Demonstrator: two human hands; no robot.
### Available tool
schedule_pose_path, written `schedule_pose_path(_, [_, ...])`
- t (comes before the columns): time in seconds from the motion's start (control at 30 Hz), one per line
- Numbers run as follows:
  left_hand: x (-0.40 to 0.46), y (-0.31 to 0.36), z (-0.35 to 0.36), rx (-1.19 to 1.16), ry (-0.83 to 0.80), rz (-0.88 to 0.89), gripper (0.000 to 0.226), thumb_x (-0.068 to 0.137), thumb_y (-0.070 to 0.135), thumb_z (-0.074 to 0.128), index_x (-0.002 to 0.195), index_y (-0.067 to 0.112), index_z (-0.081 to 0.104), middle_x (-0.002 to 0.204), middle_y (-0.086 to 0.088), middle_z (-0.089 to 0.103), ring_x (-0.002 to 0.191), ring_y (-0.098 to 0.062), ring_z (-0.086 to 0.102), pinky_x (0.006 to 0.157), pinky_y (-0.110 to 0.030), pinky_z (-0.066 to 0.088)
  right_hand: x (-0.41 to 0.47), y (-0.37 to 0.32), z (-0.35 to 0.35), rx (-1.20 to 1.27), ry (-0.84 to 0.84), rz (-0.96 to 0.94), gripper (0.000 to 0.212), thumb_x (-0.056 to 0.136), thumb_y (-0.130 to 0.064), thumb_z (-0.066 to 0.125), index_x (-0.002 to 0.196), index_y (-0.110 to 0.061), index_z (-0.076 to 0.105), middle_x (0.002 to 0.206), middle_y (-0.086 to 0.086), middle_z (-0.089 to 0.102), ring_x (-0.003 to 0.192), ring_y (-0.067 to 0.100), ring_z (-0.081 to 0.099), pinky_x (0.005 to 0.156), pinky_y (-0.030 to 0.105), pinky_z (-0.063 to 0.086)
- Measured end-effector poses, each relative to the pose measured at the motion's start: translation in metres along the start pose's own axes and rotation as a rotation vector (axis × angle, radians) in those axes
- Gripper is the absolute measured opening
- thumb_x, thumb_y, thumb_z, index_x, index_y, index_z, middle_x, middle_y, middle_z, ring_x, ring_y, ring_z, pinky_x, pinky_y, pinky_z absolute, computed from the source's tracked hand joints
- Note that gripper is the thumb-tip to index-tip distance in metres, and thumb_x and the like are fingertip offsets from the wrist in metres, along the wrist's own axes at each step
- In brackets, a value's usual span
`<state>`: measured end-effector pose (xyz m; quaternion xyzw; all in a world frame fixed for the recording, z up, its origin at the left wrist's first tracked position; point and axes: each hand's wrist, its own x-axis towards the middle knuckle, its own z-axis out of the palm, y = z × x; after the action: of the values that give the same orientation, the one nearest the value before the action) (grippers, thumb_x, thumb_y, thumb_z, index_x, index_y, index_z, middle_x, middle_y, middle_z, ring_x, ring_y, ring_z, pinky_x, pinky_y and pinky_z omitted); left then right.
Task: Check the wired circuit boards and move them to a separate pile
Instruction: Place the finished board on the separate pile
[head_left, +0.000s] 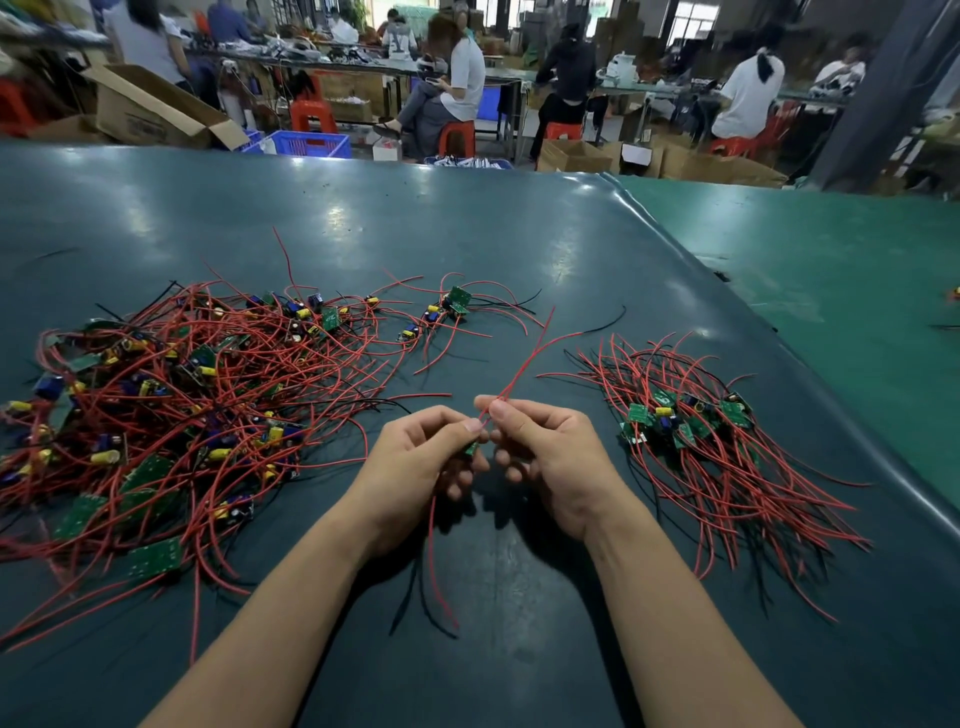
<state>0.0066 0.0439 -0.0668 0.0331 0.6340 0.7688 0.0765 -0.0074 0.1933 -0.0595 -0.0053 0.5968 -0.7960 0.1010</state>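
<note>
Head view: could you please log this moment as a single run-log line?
left hand: holds small board | right hand: pinches its red wires | big pile: left | sorted pile: right

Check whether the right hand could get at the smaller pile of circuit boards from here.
Probably yes: the smaller pile lies just right of the right hand with bare mat between, though that hand now pinches red wires.

bare mat (519, 597) between left pile (156, 415), right pile (701, 441)

Two hands up, left grip (415, 457) and right grip (545, 452), sharing one circuit board (471, 448). Two piles flank them: big tangle (156, 405) left, smaller pile (691, 431) right. Two loose boards (441, 312) lie beyond.
</note>
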Motion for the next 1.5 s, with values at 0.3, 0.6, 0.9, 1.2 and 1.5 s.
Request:
schedule_pose_path(0.3, [-0.005, 0.005, 0.002, -0.042, -0.066, 0.021, 0.021, 0.092, 0.019, 0.058, 0.072, 0.014, 0.063, 0.06, -0.008, 0.055, 0.045, -0.012, 0.044, 0.042, -0.018, 0.037, -0.002, 0.0, 0.001, -0.025, -0.046, -0.007, 0.013, 0.087, -0.018, 0.069, 0.083, -0.012, 0.079, 0.063, -0.002, 0.067, 0.044, 0.005, 0.054, 0.038, 0.015, 0.036])
schedule_pose_path(0.6, [-0.006, 0.008, 0.002, -0.072, -0.125, 0.009, 0.017, 0.08, 0.02, 0.063, 0.074, 0.005, 0.057, 0.059, -0.002, 0.058, 0.04, -0.005, 0.047, 0.037, -0.009, 0.032, 0.002, -0.001, 0.0, 0.003, 0.1, -0.095, 0.022, 0.089, -0.018, 0.068, 0.069, -0.013, 0.077, 0.051, -0.002, 0.05, 0.04, 0.006, 0.038, 0.038, 0.016, 0.03])
schedule_pose_path(0.9, [-0.009, 0.008, 0.0, 0.003, -0.232, 0.03, 0.016, 0.078, 0.018, 0.071, 0.065, 0.011, 0.064, 0.057, -0.007, 0.053, 0.049, -0.012, 0.045, 0.048, -0.018, 0.035, 0.013, -0.004, -0.007, 0.266, 0.38, -0.171, 0.034, 0.096, -0.012, 0.057, 0.063, -0.009, 0.063, 0.049, -0.004, 0.05, 0.039, 0.005, 0.035, 0.035, 0.017, 0.027])
schedule_pose_path(1.2, [-0.011, 0.006, -0.005, -0.047, -0.296, 0.0, 0.017, 0.064, 0.028, 0.074, 0.055, 0.018, 0.063, 0.061, -0.003, 0.062, 0.045, -0.012, 0.05, 0.046, -0.019, 0.041, 0.011, 0.004, -0.008, -0.021, 0.367, -0.321, 0.025, 0.1, -0.016, 0.054, 0.078, -0.011, 0.064, 0.045, -0.006, 0.043, 0.036, 0.01, 0.038, 0.036, 0.018, 0.029])
schedule_pose_path(1.5, [-0.008, 0.007, -0.003, -0.037, -0.299, 0.002, 0.022, 0.073, 0.014, 0.07, 0.053, 0.02, 0.061, 0.061, -0.004, 0.06, 0.045, -0.013, 0.046, 0.045, -0.019, 0.039, 0.012, 0.012, -0.01, -0.417, 0.506, -0.538, 0.016, 0.099, -0.013, 0.048, 0.095, -0.023, 0.06, 0.076, -0.007, 0.069, 0.035, 0.014, 0.056, 0.037, 0.024, 0.043])
